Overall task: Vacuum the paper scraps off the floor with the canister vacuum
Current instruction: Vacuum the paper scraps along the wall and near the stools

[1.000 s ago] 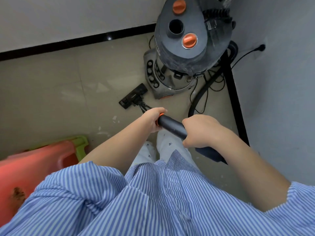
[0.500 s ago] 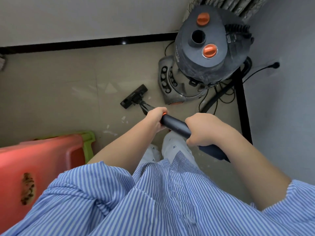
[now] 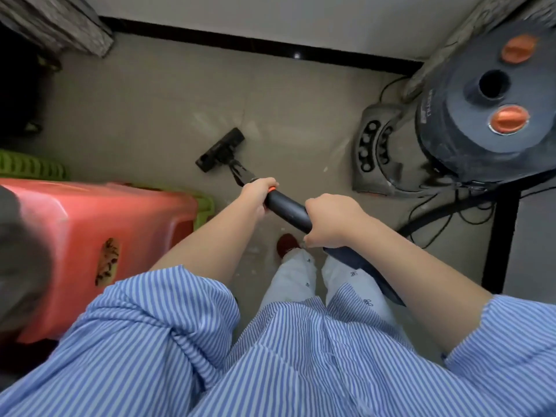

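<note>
No text can be read. The vacuum [image 3: 469, 127] carries a line of pale lettering down the side of its dark drum, too blurred to make out. The red stool [image 3: 90, 236] bears a dark mark on its side, which is not legible writing.

Soft even indoor light, motion blur throughout, wide-angle bending at edges

floor [image 3: 150, 109]: beige tile | wall [image 3: 270, 13]: white, black skirting | red stool [image 3: 90, 236]
</note>
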`<move>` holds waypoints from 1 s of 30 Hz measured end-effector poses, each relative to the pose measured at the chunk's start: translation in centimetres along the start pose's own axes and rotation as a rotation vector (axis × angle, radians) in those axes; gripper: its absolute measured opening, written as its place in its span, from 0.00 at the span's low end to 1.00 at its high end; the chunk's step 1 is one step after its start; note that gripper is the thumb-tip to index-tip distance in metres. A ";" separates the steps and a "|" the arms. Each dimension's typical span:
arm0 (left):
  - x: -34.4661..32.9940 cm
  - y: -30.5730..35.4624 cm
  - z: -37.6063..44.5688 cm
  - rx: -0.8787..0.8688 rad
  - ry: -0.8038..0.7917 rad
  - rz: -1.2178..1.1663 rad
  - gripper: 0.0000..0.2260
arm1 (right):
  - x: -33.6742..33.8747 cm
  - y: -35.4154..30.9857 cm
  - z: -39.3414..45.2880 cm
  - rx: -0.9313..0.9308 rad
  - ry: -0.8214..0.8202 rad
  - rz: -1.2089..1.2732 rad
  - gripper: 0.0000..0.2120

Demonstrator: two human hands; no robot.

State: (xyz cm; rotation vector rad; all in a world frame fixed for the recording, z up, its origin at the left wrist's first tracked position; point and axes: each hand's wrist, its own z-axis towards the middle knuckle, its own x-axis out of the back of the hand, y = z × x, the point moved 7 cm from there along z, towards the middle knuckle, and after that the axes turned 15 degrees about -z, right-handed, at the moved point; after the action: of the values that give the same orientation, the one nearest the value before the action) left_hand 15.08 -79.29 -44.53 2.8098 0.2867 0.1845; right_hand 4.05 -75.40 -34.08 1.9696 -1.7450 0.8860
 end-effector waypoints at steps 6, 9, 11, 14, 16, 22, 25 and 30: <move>2.5 0.9 3.0 0.030 0.014 -0.082 0.05 | 0.4 -0.7 3.0 -0.090 -0.070 -0.024 0.13; 2.2 1.2 4.0 0.043 -0.008 -0.153 0.06 | 0.9 0.3 2.9 -0.130 -0.117 -0.020 0.14; 1.2 1.5 4.5 0.059 -0.036 -0.199 0.04 | 1.9 1.3 2.5 -0.128 -0.132 -0.041 0.16; -0.4 2.0 4.5 0.071 -0.037 -0.239 0.07 | 3.4 2.9 1.8 -0.097 -0.160 -0.064 0.23; -1.1 2.6 5.1 0.077 -0.010 -0.238 0.12 | 4.1 4.1 1.7 -0.065 -0.185 -0.050 0.26; -2.9 3.4 5.4 0.096 0.051 -0.379 0.09 | 4.2 7.3 2.2 -0.092 -0.110 0.107 0.25; -4.1 2.0 4.3 0.117 0.086 -0.513 0.07 | 2.7 8.3 1.9 -0.082 -0.113 0.103 0.23; -6.4 1.6 4.2 0.162 0.141 -0.536 0.21 | 2.5 10.3 4.6 0.024 -0.122 0.081 0.21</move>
State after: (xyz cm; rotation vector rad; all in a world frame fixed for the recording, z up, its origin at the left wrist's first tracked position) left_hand 9.80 -83.43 -48.58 2.7563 1.1089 0.2420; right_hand -4.90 -81.94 -37.25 2.0188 -1.9023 0.8321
